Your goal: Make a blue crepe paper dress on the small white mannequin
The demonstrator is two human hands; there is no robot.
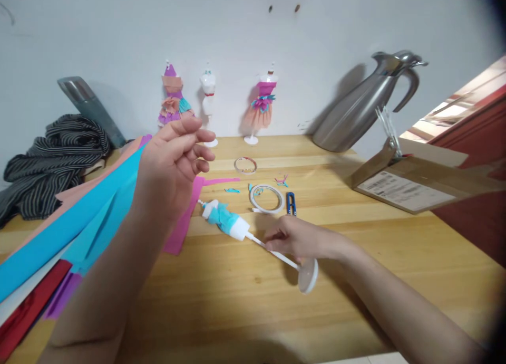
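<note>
My right hand [290,237] is closed around the white stem of a miniature dress-form mannequin [239,228], which lies tilted low over the table. Turquoise crepe paper [223,219] wraps the mannequin's torso, and its round white base [308,276] points toward me. My left hand [174,161] is raised above the table at left, its fingers loosely bent and apart, with nothing visible in them. Under my left forearm lie sheets of blue crepe paper [75,240]. A pink paper piece [179,232] is partly hidden by my left wrist.
Blue thread snips [291,203], a tape roll [267,198], a thinner ring [245,165] and paper scraps [282,181] lie mid-table. Dressed mannequins [261,103] stand along the wall. A steel jug [366,103] and cardboard box [411,182] are right; striped cloth [55,158] is left.
</note>
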